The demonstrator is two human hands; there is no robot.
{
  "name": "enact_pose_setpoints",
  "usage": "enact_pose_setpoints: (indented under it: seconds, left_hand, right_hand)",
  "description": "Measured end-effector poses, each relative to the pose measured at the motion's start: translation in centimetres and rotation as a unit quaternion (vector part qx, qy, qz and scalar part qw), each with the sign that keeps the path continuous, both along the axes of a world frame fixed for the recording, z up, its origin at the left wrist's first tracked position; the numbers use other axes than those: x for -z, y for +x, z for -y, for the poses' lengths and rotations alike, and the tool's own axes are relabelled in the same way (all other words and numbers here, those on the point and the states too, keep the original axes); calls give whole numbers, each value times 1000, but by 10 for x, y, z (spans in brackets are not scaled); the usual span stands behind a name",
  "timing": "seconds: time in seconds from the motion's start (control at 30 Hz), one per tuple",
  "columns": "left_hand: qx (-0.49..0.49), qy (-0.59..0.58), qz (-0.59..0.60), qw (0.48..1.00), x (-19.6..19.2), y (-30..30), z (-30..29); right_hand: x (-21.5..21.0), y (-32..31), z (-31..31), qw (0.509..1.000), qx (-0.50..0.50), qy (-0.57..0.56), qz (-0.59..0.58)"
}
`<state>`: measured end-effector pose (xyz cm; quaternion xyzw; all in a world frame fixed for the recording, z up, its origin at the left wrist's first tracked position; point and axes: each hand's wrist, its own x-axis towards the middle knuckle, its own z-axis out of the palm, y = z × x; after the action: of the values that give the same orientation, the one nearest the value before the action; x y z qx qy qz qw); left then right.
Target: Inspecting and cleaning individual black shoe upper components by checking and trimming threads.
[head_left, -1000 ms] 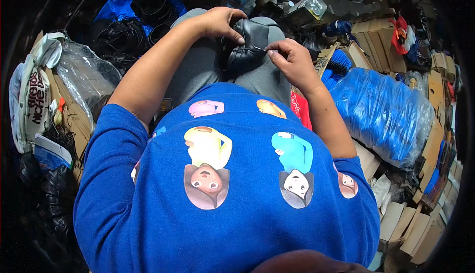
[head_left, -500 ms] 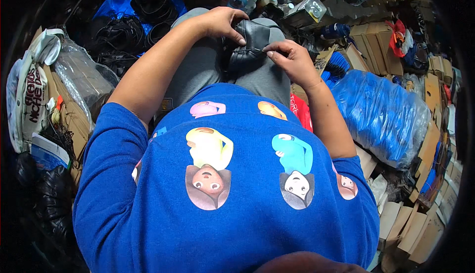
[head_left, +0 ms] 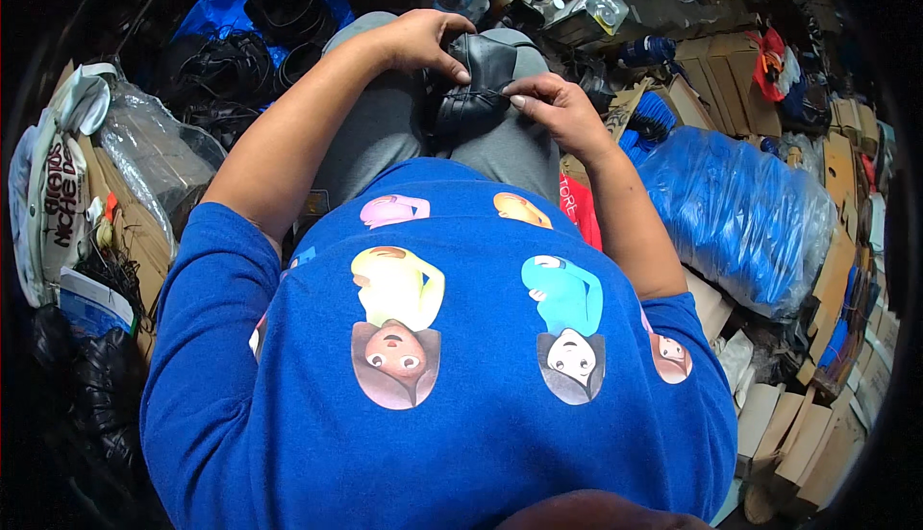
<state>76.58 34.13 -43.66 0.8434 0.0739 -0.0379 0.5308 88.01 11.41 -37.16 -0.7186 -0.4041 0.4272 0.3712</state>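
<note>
A black leather shoe (head_left: 486,64) rests on my grey-trousered legs, between my knees. My left hand (head_left: 423,42) grips its left side, thumb across the upper and fingers behind it. At the shoe's right edge, my right hand (head_left: 560,112) is closed in a pinch, thumb and forefinger on what appears to be a thin black shoelace. Dark lacing runs across the shoe beside those fingertips, though the lace's end is hidden.
Black shoes (head_left: 226,69) lie on blue plastic at the far left. Several bottles (head_left: 481,0) stand beyond my knees. On the right are a plastic-wrapped blue bundle (head_left: 735,213) and cardboard pieces (head_left: 716,73). A clear plastic bag (head_left: 159,141) lies left.
My right hand has shifted slightly left, its fingertips closer against the shoe's lacing. The left hand keeps its grip. The whole view has moved a little.
</note>
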Motion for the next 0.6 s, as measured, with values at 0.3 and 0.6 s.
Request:
enact_pose_setpoints:
  seconds: [0.3, 0.6]
  left_hand:
    - [-31, 41, 8, 999, -4, 0, 8]
    - [-62, 118, 108, 985, -12, -11, 7]
  right_hand:
    - [22, -12, -5, 993, 32, 58, 102]
    - [-2, -22, -20, 968, -26, 93, 232]
